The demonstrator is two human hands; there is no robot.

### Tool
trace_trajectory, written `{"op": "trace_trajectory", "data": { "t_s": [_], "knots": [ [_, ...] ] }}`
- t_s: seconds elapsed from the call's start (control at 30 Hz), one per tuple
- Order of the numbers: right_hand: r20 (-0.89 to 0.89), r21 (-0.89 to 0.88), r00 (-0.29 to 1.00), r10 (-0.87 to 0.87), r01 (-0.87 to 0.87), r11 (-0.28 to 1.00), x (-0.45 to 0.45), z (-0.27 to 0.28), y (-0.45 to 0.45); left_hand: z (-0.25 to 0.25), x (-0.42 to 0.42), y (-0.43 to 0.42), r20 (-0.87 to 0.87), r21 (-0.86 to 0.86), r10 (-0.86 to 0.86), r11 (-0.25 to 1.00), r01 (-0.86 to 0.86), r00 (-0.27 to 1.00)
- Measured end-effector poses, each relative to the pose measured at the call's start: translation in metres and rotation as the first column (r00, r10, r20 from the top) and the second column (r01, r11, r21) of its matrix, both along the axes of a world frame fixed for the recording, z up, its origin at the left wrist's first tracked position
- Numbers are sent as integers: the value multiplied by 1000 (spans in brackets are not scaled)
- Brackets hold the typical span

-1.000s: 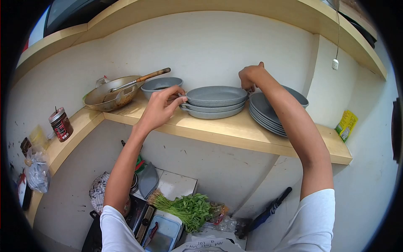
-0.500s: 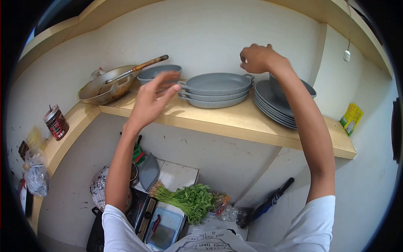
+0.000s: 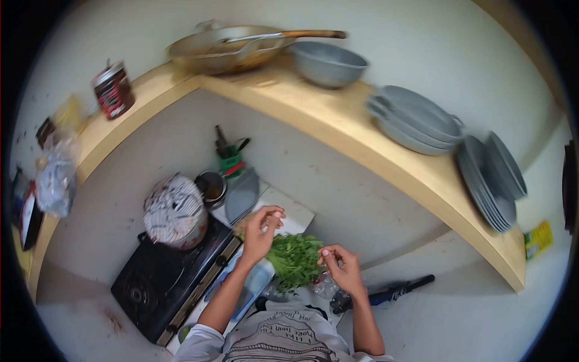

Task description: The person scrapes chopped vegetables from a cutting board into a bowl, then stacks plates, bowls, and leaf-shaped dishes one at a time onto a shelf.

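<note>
Hands both low, near chest, palms toward each other, w/ a gap btwn them. L hand (image 3: 260,234): fingers loosely curled, part-way apart, thumb up by index. R hand (image 3: 345,270): fingers bent, thumb by index; can't tell if tips meet. Greens (image 3: 295,256) lie btwn/below the hands on worktop (image 3: 297,212), leafy part showing; L hand covers some of stem end, R hand at leaf edge. Can't tell if either hand touches.

Blue tray (image 3: 261,279) beside greens, partly behind L forearm. Clear plastic (image 3: 326,287) nr R wrist; dark umbrella (image 3: 395,292) further R. Black stove (image 3: 148,295) on L, carries pot w/ checked cloth (image 3: 175,208) over top. Small pan (image 3: 213,190) next to pot, grey board (image 3: 243,196) leaning nearby, green holder (image 3: 230,167) w/ dark handles behind.

Shelf (image 3: 341,113) above, wraps around corner, blurry in places. On it, L to R: plastic bag (image 3: 55,184), red-label jar (image 3: 113,93), wok (image 3: 199,53) w/ wood-handled ladle (image 3: 313,34) across it, grey bowl (image 3: 332,67), stacked oval dishes (image 3: 422,114) w/ handles, plates (image 3: 473,175) stacked, 2nd grey bowl (image 3: 505,166) on plates, yellow packet (image 3: 538,239) at far R end. Oval dishes well apart from both hands. Shirt (image 3: 283,335) w/ printed txt at btm.
</note>
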State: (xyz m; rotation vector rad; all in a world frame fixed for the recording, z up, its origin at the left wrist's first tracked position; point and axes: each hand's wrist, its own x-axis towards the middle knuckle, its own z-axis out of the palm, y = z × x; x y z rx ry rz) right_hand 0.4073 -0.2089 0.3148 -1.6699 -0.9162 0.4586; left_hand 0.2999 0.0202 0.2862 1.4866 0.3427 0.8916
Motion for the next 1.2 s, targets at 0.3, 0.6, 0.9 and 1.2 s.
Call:
{"op": "trace_trajectory", "data": {
  "t_s": [0.3,0.6,0.9,1.2],
  "knots": [
    [-198,-190,964,174,-212,959,-41,-116,67,-161,-107,21,-338,-275,136,932,-236,931],
    [-250,-247,940,233,-295,923,3,-161,142,-221,-110,24,-330,-517,100,813,-268,939],
    [-290,-287,932,219,-303,908,104,-293,275,-250,-24,77,-259,-777,125,562,-284,958],
    [-249,-495,965,83,-200,846,167,-354,420,-299,54,135,24,-991,426,131,-36,904]
  ]
}}
